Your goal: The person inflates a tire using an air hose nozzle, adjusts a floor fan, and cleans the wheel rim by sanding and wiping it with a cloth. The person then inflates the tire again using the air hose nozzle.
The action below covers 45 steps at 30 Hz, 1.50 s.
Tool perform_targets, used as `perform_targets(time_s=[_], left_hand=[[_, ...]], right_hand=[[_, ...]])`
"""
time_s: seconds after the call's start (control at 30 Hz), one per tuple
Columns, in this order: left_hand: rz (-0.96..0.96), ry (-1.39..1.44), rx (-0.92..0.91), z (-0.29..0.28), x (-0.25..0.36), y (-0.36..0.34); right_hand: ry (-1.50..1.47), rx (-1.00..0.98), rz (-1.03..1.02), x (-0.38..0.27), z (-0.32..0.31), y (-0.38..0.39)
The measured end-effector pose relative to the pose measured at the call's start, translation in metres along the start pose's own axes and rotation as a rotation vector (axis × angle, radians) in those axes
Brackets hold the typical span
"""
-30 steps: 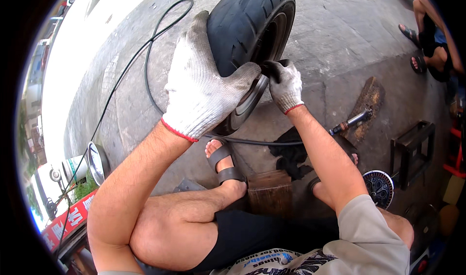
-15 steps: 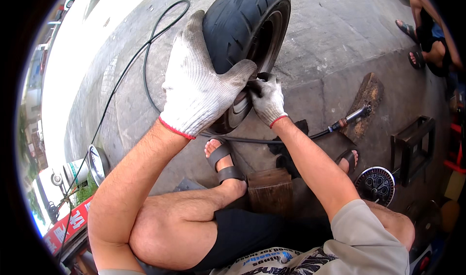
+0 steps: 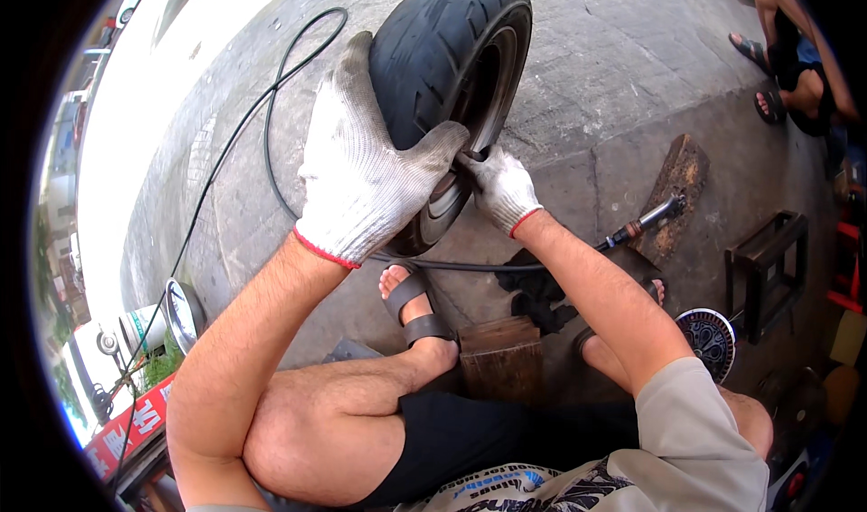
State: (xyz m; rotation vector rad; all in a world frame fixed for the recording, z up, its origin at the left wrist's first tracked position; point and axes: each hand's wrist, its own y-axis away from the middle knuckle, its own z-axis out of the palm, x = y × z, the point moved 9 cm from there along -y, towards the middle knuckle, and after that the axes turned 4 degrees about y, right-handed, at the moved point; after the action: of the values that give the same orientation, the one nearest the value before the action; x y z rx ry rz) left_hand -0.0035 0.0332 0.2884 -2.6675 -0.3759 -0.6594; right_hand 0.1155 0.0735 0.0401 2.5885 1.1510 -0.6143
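Observation:
A black motorcycle tyre (image 3: 430, 33) on a dark metal rim (image 3: 502, 88) stands tilted in front of me. My left hand (image 3: 361, 173), in a white knit glove with grimy fingertips, grips the tyre's left side, thumb toward the rim. My right hand (image 3: 499, 189), gloved the same, has curled fingers at the lower rim around a small dark piece that I cannot make out. Below lie a black hose (image 3: 452, 265) with a metal-ended tool (image 3: 646, 223) resting on a worn wooden board (image 3: 682, 164), and a dark cloth (image 3: 546, 300) partly behind my right forearm.
A wooden block (image 3: 499, 358) sits between my feet. Right are a round slotted metal part (image 3: 707, 340), a black metal frame (image 3: 768, 268) and a seated person's legs (image 3: 784, 97). Left are cables (image 3: 221, 160), a white cylinder (image 3: 144, 327) and a red sign (image 3: 117, 435).
The wheel has shifted somewhat left with my left hand on it. My right hand has moved down and left along the rim, its fingers still curled.

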Motion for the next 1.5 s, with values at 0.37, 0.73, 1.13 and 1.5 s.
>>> perform_targets(time_s=[0.37, 0.73, 1.13, 1.5], left_hand=[[-0.035, -0.006, -0.020, -0.003, -0.004, 0.002], [-0.018, 0.020, -0.018, 0.003, 0.002, -0.001], [-0.058, 0.007, -0.033, -0.001, -0.004, 0.001], [-0.014, 0.017, -0.023, 0.004, 0.006, 0.001]], right_hand=[[-0.046, -0.009, 0.024, -0.001, 0.001, -0.015], [0.069, -0.014, 0.053, 0.026, -0.004, -0.035], [-0.275, 0.049, 0.043, -0.033, 0.020, 0.019], [-0.127, -0.100, 0.069, 0.002, 0.005, -0.007]])
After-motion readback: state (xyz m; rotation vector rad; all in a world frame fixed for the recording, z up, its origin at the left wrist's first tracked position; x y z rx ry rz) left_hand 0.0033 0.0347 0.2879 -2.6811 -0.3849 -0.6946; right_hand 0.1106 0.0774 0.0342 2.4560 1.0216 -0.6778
